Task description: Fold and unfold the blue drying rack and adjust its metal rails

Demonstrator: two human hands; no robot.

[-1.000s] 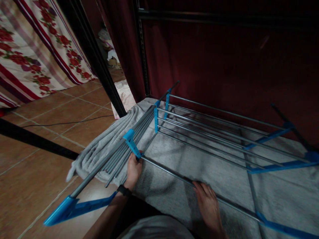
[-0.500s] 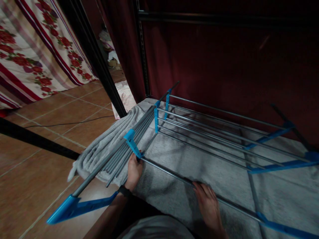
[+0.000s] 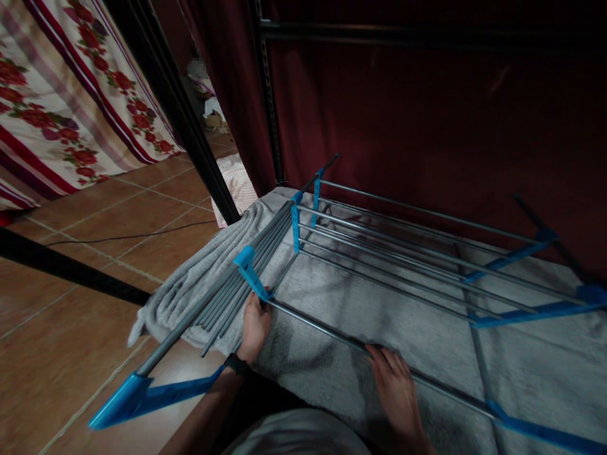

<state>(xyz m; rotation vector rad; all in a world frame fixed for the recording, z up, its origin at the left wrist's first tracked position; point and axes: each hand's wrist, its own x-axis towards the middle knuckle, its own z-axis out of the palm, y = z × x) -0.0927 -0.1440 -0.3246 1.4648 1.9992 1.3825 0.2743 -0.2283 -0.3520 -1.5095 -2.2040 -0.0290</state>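
Observation:
A drying rack of grey metal tubes and blue plastic brackets (image 3: 250, 272) lies partly assembled across a grey blanket (image 3: 332, 278). My left hand (image 3: 255, 325) is closed around the lower end of a blue bracket, where the front metal tube (image 3: 317, 325) meets it; the thumb side is partly hidden. Farther right along that same tube, my right hand (image 3: 392, 382) rests with its fingers curled over it. Several loose-ended grey tubes (image 3: 232, 309) hang side by side left of my left hand. At lower left, a blue foot (image 3: 123, 401) caps a long tube.
Black metal posts (image 3: 190, 126) and a low bar (image 3: 71, 265) frame the space. A dark red cloth (image 3: 403, 126) hangs behind the rack. To the left are a tiled floor (image 3: 95, 316), a thin cable (image 3: 128, 237) and a flowered curtain (image 3: 61, 101).
The view has shifted very slightly. Both hands keep their places on the rack, and the rack shows no clear movement.

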